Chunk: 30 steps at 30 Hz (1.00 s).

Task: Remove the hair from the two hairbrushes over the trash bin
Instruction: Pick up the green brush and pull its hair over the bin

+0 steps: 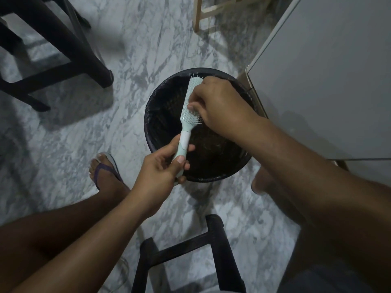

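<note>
over the mouth of the trash bin (213, 179), the mint-green hairbrush (189, 102) runs its long axis from the handle at the near-left rim up to the head's tip by the far rim, bristles turned right. the left hand (160, 172) grips the handle, so the head lies up and away from that grip, and the right hand (220, 102) sits against the bristles, fingertips (191, 107) curled in and pinching among them. pale plastic with a white neck band; whether hair clings there is too fine to tell.
</note>
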Motion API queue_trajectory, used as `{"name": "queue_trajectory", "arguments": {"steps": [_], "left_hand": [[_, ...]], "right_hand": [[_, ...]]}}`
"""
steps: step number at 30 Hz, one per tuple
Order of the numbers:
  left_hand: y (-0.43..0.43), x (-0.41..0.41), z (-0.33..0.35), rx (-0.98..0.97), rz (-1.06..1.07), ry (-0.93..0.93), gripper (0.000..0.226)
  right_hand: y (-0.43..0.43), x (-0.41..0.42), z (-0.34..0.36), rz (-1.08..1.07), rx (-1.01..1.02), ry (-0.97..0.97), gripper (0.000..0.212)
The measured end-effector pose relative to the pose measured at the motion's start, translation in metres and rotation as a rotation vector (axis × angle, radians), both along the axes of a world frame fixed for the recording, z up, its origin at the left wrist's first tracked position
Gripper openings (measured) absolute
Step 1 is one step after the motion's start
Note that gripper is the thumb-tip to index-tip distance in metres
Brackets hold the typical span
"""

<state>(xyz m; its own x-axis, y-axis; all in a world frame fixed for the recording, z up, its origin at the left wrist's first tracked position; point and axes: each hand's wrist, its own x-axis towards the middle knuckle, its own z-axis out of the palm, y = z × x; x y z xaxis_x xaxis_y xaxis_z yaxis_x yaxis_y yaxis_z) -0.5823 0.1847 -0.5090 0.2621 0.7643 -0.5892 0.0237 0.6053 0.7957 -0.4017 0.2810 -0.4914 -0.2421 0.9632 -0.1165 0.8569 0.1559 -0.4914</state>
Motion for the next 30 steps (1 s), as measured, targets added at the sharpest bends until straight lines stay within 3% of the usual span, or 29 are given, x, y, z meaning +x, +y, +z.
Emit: {"name": "queue_trajectory", "arguments": {"steps": [3, 7, 9, 11, 13, 14, 15, 17, 19, 21, 23, 25, 28, 30], "left_hand": [[-0.005, 0.005, 0.000, -0.121, 0.024, -0.094, 0.047], [0.001, 0.004, 0.001, -0.193, 0.090, -0.235, 0.044], [0.005, 0.002, 0.002, -0.179, 0.105, -0.264, 0.046], [0.009, 0.000, 0.003, -0.156, 0.112, -0.271, 0.047], [0.012, -0.001, 0.004, -0.139, 0.117, -0.271, 0.047], [0.012, -0.001, 0.004, -0.133, 0.115, -0.271, 0.046], [0.013, -0.001, 0.004, -0.127, 0.110, -0.272, 0.047], [0.014, -0.001, 0.006, -0.124, 0.104, -0.281, 0.046], [0.014, -0.002, 0.007, -0.119, 0.102, -0.296, 0.046], [0.014, -0.003, 0.009, -0.115, 0.095, -0.300, 0.047], [0.014, -0.003, 0.009, -0.114, 0.090, -0.292, 0.047], [0.015, -0.003, 0.008, -0.116, 0.090, -0.289, 0.049], [0.014, -0.001, 0.008, -0.115, 0.087, -0.285, 0.048], [0.014, -0.001, 0.009, -0.113, 0.082, -0.282, 0.047]], "right_hand": [[0.002, 0.004, 0.005, -0.047, -0.132, 0.054, 0.020], [0.013, 0.031, 0.026, -0.371, -0.232, 0.482, 0.014], [0.015, 0.046, 0.029, -0.456, -0.315, 0.576, 0.014], [0.011, 0.054, 0.017, -0.401, -0.412, 0.334, 0.015], [0.000, 0.047, -0.002, -0.212, -0.552, -0.057, 0.035], [-0.005, 0.041, -0.010, -0.138, -0.609, -0.157, 0.044], [-0.008, 0.036, -0.013, -0.121, -0.632, -0.148, 0.046], [-0.005, 0.031, -0.010, -0.195, -0.602, 0.063, 0.036], [0.000, 0.031, 0.000, -0.293, -0.468, 0.214, 0.028], [0.003, 0.035, -0.001, -0.282, -0.421, 0.133, 0.034], [0.001, 0.033, -0.009, -0.162, -0.507, -0.123, 0.056], [0.001, 0.030, -0.013, -0.164, -0.529, -0.066, 0.064], [0.004, 0.024, -0.005, -0.269, -0.394, 0.314, 0.031], [0.007, 0.023, -0.003, -0.304, -0.275, 0.272, 0.010]]}}
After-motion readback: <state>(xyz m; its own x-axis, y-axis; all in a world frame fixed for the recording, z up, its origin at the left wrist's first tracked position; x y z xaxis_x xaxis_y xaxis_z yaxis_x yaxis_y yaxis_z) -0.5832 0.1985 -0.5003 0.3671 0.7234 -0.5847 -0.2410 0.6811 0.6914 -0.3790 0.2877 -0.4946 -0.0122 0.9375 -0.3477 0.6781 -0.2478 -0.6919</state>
